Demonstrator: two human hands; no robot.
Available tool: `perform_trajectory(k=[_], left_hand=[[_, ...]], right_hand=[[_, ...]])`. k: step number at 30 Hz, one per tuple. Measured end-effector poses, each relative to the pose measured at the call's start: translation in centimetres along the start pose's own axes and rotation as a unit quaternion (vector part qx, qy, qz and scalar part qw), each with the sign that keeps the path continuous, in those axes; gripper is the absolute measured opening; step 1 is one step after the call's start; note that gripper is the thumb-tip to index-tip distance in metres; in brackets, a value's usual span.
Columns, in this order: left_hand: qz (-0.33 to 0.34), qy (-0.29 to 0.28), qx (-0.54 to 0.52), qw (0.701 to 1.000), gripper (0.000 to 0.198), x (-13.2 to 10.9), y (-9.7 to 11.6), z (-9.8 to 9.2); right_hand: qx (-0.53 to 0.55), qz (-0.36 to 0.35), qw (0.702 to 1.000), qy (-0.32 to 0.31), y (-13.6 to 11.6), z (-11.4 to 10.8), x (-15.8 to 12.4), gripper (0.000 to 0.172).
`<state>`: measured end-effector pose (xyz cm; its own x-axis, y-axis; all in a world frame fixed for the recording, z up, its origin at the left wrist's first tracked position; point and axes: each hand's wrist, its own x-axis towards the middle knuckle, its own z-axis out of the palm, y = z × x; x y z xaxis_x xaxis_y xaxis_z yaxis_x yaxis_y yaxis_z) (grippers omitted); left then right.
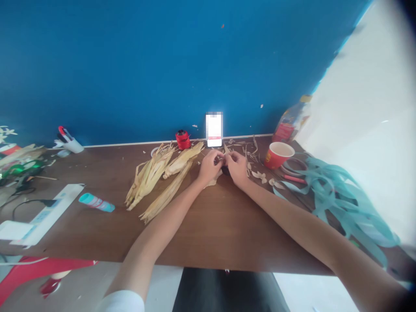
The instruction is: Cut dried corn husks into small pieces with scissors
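My left hand [210, 164] and my right hand [236, 166] meet over the far middle of the brown table, fingertips pinched close together. Whatever lies between the fingers is small and mostly hidden; I cannot make it out. Just below the fingers a small dark object [225, 170] shows in part. A pale scrap of husk [214, 178] lies under my left hand. Left of it are bundles of dried corn husks [147, 175], with another husk [184, 160] nearer the wall. Husk shreds [251, 149] are scattered past my right hand.
A lit phone [214, 129] leans on the blue wall beside a red spool-like object [183, 140]. Rightward stand a red paper cup [278, 155], a bottle [289, 121] and tangled teal ribbon [334, 190]. Leftward lie a blue tube [96, 202], a power strip [52, 212] and a pen cup [73, 145].
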<state>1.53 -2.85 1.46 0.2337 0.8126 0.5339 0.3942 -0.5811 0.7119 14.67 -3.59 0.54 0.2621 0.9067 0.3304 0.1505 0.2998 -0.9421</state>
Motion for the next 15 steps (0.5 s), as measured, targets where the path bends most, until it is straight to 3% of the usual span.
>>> perform_trajectory(k=[6,15], left_hand=[[0.057,-0.009,0.11,0.992,0.008,-0.54,0.23,0.3],[0.04,-0.009,0.163,0.986,0.007,-0.6,0.17,0.48]], right_hand=[[-0.012,0.003,1.0,0.011,-0.4,-0.15,-0.16,0.016],[-0.012,0.001,1.0,0.002,-0.82,-0.04,-0.28,0.021]])
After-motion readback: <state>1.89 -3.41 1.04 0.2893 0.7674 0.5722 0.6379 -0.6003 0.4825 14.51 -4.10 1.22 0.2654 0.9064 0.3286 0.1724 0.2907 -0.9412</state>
